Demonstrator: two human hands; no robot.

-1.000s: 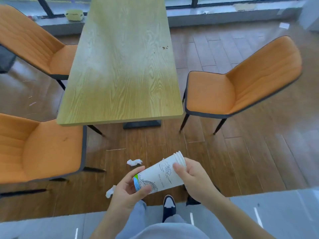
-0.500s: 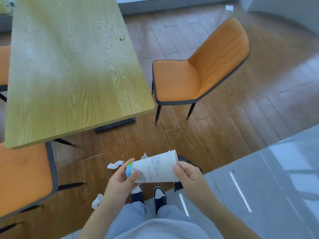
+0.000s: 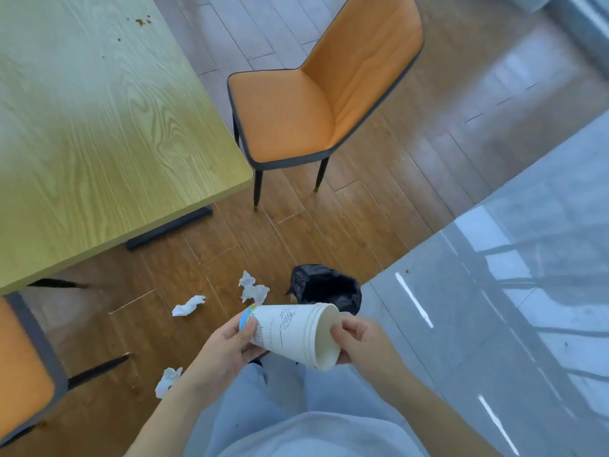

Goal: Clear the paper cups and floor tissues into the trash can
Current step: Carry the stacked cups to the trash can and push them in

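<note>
Within the last second the view had swung right and down, bringing the black-lined trash can into sight just beyond the stack of white printed paper cups. The left hand gripped the stack's base, the right hand its rim, cups lying sideways. Three crumpled white tissues were still on the wooden floor, so dropping the cups looked next.

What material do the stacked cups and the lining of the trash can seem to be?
Stacked cups: matte white paper, likely, with printed drawings and thin nested rims. Trash can lining: probably thin black plastic film, since it looks glossy and crinkled around the opening.
</note>
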